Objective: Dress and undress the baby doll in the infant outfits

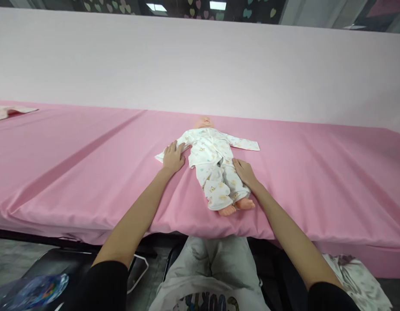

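A baby doll [204, 122] lies on its back on the pink cover [99, 172], its head toward the wall and its bare feet [236, 207] toward me. It wears a white printed long-sleeved top [209, 142] and matching trousers [216, 183]. The sleeves spread out to both sides, and no doll hands show at the cuffs. My left hand [174, 157] rests with fingers stretched out over the sleeve on the left. Beside the trouser leg on the right lies my right hand [244, 172], fingers extended and touching the cloth.
A white wall or panel [200, 65] rises behind the cover. Pale pink cloth [10, 112] lies at the far left. Below the front edge are a clear plastic bottle or bag [41, 289] at left and a crumpled white printed cloth [358, 280] at right.
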